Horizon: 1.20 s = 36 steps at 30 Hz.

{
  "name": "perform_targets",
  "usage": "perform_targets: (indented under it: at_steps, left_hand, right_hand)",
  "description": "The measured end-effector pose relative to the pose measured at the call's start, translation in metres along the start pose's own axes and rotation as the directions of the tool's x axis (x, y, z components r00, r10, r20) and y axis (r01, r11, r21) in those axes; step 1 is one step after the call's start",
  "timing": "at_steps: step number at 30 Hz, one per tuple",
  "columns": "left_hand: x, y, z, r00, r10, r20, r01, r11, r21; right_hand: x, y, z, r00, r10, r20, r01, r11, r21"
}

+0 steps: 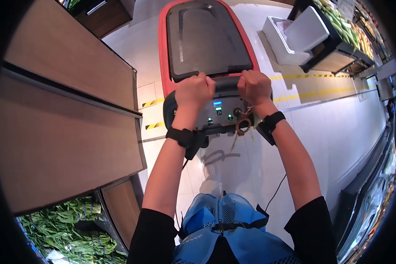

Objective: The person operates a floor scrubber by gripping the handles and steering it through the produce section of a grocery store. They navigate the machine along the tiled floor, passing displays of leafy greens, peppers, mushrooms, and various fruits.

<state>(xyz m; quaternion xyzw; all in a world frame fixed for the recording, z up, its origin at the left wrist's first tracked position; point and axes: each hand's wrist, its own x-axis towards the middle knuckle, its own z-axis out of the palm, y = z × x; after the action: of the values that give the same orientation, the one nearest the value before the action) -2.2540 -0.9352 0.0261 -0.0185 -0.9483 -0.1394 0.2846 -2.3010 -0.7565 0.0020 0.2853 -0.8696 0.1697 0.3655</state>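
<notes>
2 bare hands are clenched on the handle bar (226, 82) of a red floor-cleaning machine (207, 39), which stands on the pale tiled floor (339, 127) straight ahead of the person. The left hand (194, 91) wraps the bar at the machine's left end, the right hand (254, 86) at its right end, knuckles up and fingers curled fully around. Each wrist carries a black strap; the left wrist strap (180, 136) and the right wrist strap (270, 123) both sit just behind the machine's control panel (222, 115).

That panel lies just below the bar, between the 2 hands, and shows a lit blue display and 3 small green lights. A coiled orange cord (242, 126) hangs from the panel's right side. The machine's dark grey lid (207, 37) fills the area beyond the bar.

Left of the machine stand wooden display counters (61, 119), with leafy greens (70, 229) in a bin at their near end. Beyond the machine to its right, an open white foam box (292, 37) sits on the floor beside a rack of vegetables (343, 26). Yellow-and-black tape (314, 75) runs across the floor on the machine's right, and more on its left.
</notes>
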Motion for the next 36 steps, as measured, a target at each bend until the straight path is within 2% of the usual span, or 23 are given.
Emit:
perform_targets:
  at_steps: [11, 15, 24, 36]
  left_hand:
    - [0.147, -0.055, 0.080, 0.999, -0.034, 0.021, 0.033, 0.999, 0.043]
    - [0.203, -0.083, 0.103, 0.998, -0.056, 0.042, 0.053, 0.996, 0.075]
    - [0.310, -0.130, 0.162, 0.999, -0.040, 0.006, 0.040, 0.997, 0.069]
    - [0.476, -0.206, 0.236, 1.000, -0.010, -0.001, 0.010, 0.997, 0.078]
  right_hand:
    - [0.120, 0.081, 0.114, 1.000, 0.014, -0.004, -0.014, 1.000, 0.011]
    - [0.166, 0.106, 0.167, 0.998, 0.003, -0.065, 0.002, 0.997, 0.076]
    - [0.256, 0.156, 0.252, 0.996, -0.013, -0.091, 0.017, 0.999, 0.045]
    - [0.390, 0.220, 0.371, 0.998, 0.018, -0.052, -0.014, 0.998, 0.067]
